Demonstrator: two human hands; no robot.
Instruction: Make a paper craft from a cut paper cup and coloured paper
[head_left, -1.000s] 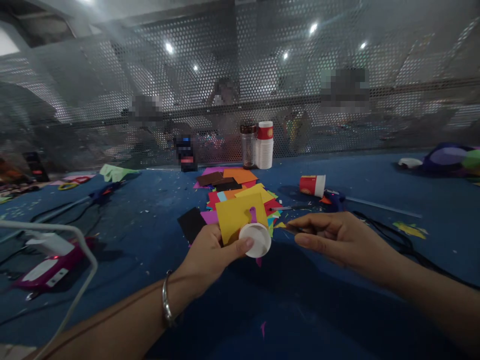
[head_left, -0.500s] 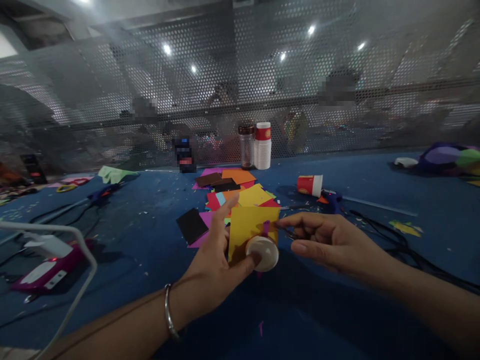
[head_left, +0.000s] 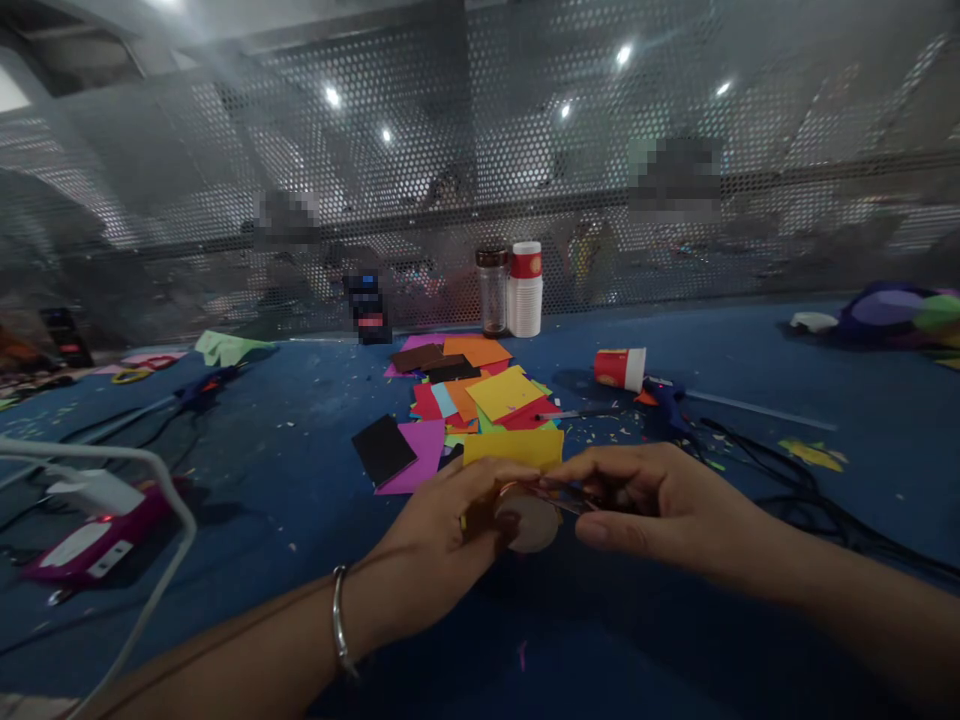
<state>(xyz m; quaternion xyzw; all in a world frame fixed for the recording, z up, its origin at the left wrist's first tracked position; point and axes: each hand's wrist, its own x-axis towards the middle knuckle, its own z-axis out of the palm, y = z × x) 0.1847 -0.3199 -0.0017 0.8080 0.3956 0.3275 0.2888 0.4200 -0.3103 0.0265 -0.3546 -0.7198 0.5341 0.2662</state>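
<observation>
My left hand (head_left: 439,520), with a bangle at its wrist, grips a paper cup (head_left: 531,525) whose round pale end faces me. Pressed behind the cup is a yellow sheet (head_left: 514,446), its upper part showing above my fingers. My right hand (head_left: 652,495) is closed at the cup's right side around a slim metal tool (head_left: 574,497); its exact kind is partly hidden by my fingers. Fingertips of both hands nearly meet over the cup's top edge.
Coloured paper sheets (head_left: 480,385) and a pen (head_left: 574,413) lie beyond my hands. A red-and-white cup (head_left: 619,369) rests on its side by a blue glue gun (head_left: 666,400). Stacked cups (head_left: 526,290) and a jar (head_left: 492,295) stand behind. At left are a power strip (head_left: 105,540) and a white cable (head_left: 169,490).
My left index finger has come down from its raised position onto the cup and sheet. The yellow sheet has dropped and tipped, and the metal tool has moved to the cup's top edge.
</observation>
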